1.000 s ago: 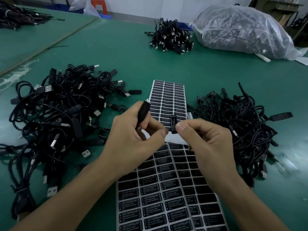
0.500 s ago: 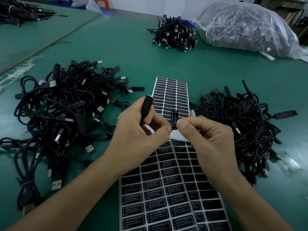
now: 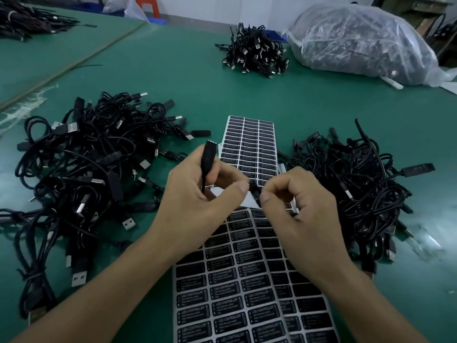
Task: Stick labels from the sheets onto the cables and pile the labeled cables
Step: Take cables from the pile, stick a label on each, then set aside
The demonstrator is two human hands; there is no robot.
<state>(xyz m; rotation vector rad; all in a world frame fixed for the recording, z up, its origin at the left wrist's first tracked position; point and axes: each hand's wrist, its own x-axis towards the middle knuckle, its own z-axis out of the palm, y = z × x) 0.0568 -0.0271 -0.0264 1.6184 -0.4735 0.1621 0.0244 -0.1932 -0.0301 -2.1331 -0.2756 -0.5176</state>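
My left hand [image 3: 197, 201] grips the black plug end of a cable [image 3: 208, 157], which points upward out of my fingers. Close beside it, my right hand [image 3: 299, 209] pinches a small black label [image 3: 254, 190] between thumb and forefinger; the label is mostly hidden by the fingertips and lies close to my left thumb. Both hands hover over two label sheets: a far sheet [image 3: 249, 144] and a near sheet [image 3: 237, 288] printed "LED CONTROLLER". A loose pile of black cables [image 3: 86, 169] lies to the left, and another cable pile [image 3: 358, 191] lies to the right.
On the green table [image 3: 173, 82], a smaller bundle of cables [image 3: 254, 53] sits at the far centre. A large clear plastic bag of cables [image 3: 358, 40] lies at the far right. More cables [image 3: 24, 21] rest on a neighbouring table at the far left.
The label stood upright above my right fingertips before. Now it sits lower, tucked between the two thumbs. My left hand still holds the cable end upright.
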